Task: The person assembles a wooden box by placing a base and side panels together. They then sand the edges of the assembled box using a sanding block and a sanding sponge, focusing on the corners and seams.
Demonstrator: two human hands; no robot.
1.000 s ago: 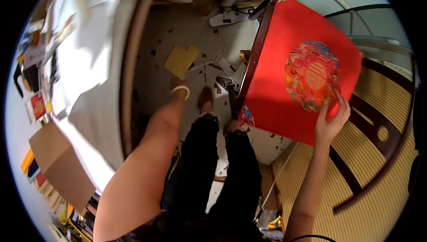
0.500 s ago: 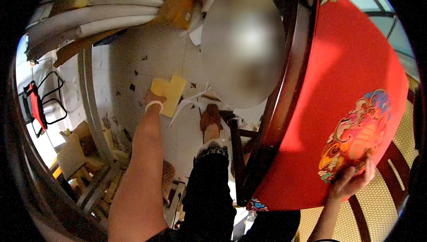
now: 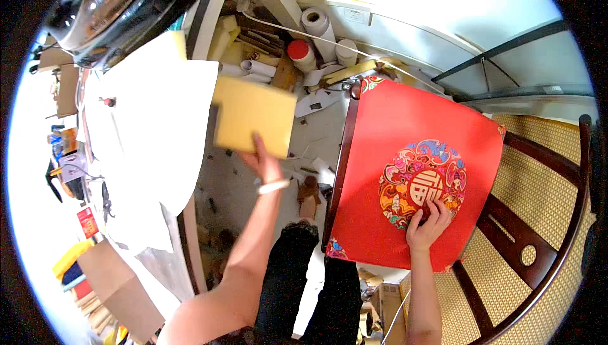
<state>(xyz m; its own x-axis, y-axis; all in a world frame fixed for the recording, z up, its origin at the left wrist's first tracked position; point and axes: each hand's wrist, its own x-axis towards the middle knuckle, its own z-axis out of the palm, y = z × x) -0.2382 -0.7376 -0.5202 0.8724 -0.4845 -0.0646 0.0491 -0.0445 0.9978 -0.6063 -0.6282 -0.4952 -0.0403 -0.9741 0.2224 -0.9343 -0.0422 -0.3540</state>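
Observation:
My left hand (image 3: 265, 162) grips the lower edge of a flat yellow foam-like piece (image 3: 256, 114), roughly rectangular and raised above the floor; it is slightly blurred. A pale bracelet (image 3: 274, 186) circles that wrist. My right hand (image 3: 429, 226) rests on a red seat cushion (image 3: 364, 155), thumb and fingers apart, its fingertips over the lower part of a round multicoloured patterned motif (image 3: 405, 161). The cushion lies on a dark wooden chair (image 3: 535, 253) with a woven back and carries small patterned corners.
Left of my arm stands a table covered with white sheets (image 3: 158, 129). Paper rolls (image 3: 316, 25) and a red-capped container (image 3: 300, 50) stand at the far wall. Scraps litter the floor (image 3: 316, 126). A brown cardboard piece (image 3: 120, 288) lies at lower left.
My left hand has lifted the yellow piece from the floor, up and forward. My view has swung up, showing the table and wall. My right hand stays on the cushion.

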